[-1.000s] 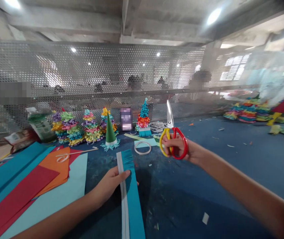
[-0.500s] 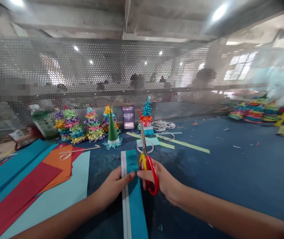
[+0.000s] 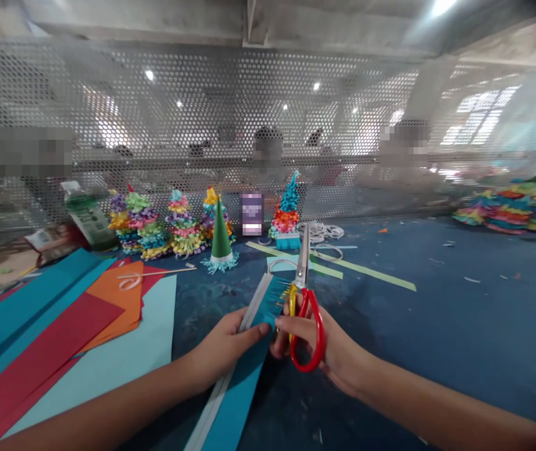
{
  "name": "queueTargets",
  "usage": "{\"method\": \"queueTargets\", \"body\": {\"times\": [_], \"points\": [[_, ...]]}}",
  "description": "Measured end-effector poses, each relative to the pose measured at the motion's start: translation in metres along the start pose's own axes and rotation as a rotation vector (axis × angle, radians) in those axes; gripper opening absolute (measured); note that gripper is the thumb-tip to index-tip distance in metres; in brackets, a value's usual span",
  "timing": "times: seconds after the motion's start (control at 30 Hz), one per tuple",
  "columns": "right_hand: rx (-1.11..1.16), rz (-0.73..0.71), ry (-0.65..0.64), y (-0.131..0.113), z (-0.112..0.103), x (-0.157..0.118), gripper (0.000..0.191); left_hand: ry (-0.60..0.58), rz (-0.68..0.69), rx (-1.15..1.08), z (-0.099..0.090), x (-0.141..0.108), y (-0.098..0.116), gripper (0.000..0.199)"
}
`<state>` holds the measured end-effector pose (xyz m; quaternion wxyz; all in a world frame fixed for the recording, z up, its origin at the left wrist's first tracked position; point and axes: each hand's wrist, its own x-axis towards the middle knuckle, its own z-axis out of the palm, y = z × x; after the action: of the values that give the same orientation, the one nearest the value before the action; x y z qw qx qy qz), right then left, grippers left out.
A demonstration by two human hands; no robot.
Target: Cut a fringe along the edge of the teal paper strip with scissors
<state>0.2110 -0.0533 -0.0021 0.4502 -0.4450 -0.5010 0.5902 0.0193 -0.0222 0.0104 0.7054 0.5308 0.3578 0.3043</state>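
Observation:
My left hand [image 3: 230, 344] pinches a long blue paper strip [image 3: 240, 391] with a white band along its left edge. The strip's far end is cut into a fine fringe [image 3: 277, 294], and the whole strip slants up to the right. In my right hand [image 3: 324, 341] is a pair of scissors [image 3: 306, 307] with one red and one yellow handle. Their blades point away from me and look closed, to the right of the fringe. My right fingertips are at the strip's right edge; whether they touch it I cannot tell.
Coloured paper sheets [image 3: 75, 326] lie at left. Behind stand a green paper cone [image 3: 221, 235], several ruffled paper cones [image 3: 149, 232], a bottle [image 3: 90, 219] and a phone [image 3: 252, 214]. Pale green strips [image 3: 366, 269] and white rings [image 3: 327, 232] lie ahead. A perforated metal screen [image 3: 202, 119] rises behind.
The blue strip has tilted from nearly upright to slanting right. My right hand and the scissors have moved right, slightly away from the strip. The view has shifted a little.

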Motion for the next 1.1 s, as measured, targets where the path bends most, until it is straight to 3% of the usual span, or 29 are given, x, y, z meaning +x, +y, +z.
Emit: {"method": "queueTargets", "body": {"times": [0.1, 0.23, 0.37, 0.5, 0.73, 1.1], "points": [[-0.126, -0.043, 0.022, -0.002, -0.024, 0.007, 0.043, 0.074, 0.001, -0.035, -0.001, 0.001, 0.003, 0.043], [-0.379, -0.088, 0.024, -0.016, -0.07, 0.018, 0.06, 0.177, -0.002, -0.09, -0.008, 0.005, 0.005, 0.029], [-0.697, -0.08, -0.023, -0.036, -0.096, 0.019, 0.052, 0.195, 0.005, -0.119, -0.011, 0.006, 0.004, 0.03], [-0.933, -0.023, -0.048, -0.044, -0.092, 0.011, 0.046, 0.186, 0.033, -0.118, -0.01, 0.002, 0.004, 0.038], [-1.1, 0.041, -0.191, -0.046, -0.074, -0.01, 0.041, 0.197, 0.067, -0.072, -0.014, -0.007, 0.015, 0.033], [-1.11, 0.173, -0.146, -0.056, -0.052, -0.021, 0.051, 0.2, 0.179, 0.16, -0.016, -0.022, 0.051, 0.013]]}}
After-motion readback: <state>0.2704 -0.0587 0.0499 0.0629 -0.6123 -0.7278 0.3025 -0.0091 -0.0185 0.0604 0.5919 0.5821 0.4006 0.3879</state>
